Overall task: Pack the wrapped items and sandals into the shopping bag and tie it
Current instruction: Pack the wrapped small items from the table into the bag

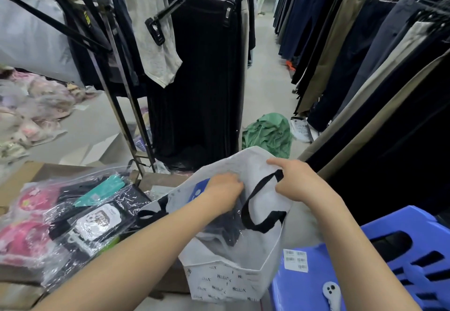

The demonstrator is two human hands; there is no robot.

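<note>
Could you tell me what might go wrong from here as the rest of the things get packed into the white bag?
1. The shopping bag stands at the edge of the cardboard, propped open by the right hand; it may slump or tip if released.
2. The left hand is pushing a dark wrapped item in; its slippery plastic could catch on the black handle.
3. The pink sandals and wrapped packs are still outside; space may run short for tying.

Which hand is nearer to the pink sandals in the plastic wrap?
Left. The left hand is at the shopping bag's opening, closer to the pink sandals; the right hand holds the bag's far edge.
</note>
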